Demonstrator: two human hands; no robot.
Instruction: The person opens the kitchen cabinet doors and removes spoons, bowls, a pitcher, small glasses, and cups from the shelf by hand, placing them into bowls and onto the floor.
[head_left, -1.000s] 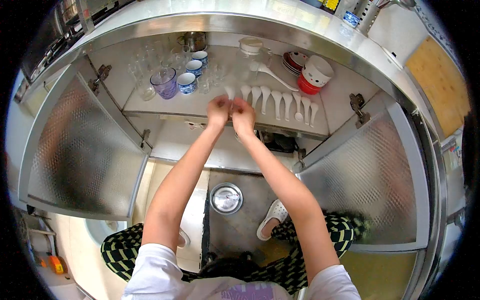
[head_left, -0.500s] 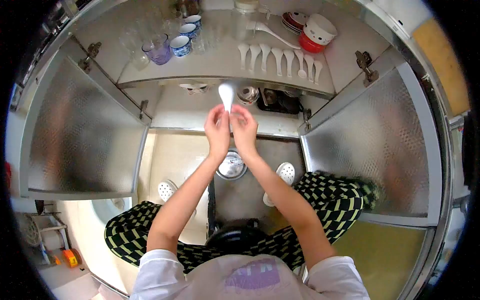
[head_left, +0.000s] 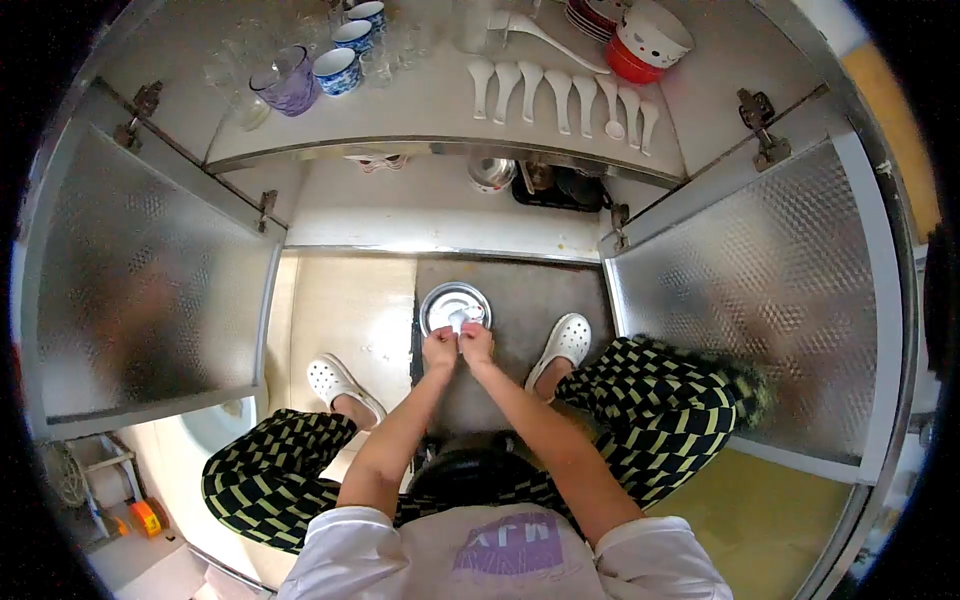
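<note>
On the pale flat cabinet shelf (head_left: 420,115), I count eight small white spoons with curved handles (head_left: 560,84) lying side by side in one row, and behind them rests one longer white ladle (head_left: 545,37). This row I judge to be in order, but the work with one more small white spoon (head_left: 458,320) seems to me unfinished, because it is away from the shelf, over the round shiny metal basin (head_left: 438,298) on the floor. Whether it touches the basin, I cannot tell. My left hand (head_left: 439,349) and my right hand (head_left: 477,344) are near together, both with bent fingers, and they appear to pinch this spoon between them from its two sides. The exact fingertip contact is too small for me to see.
</note>
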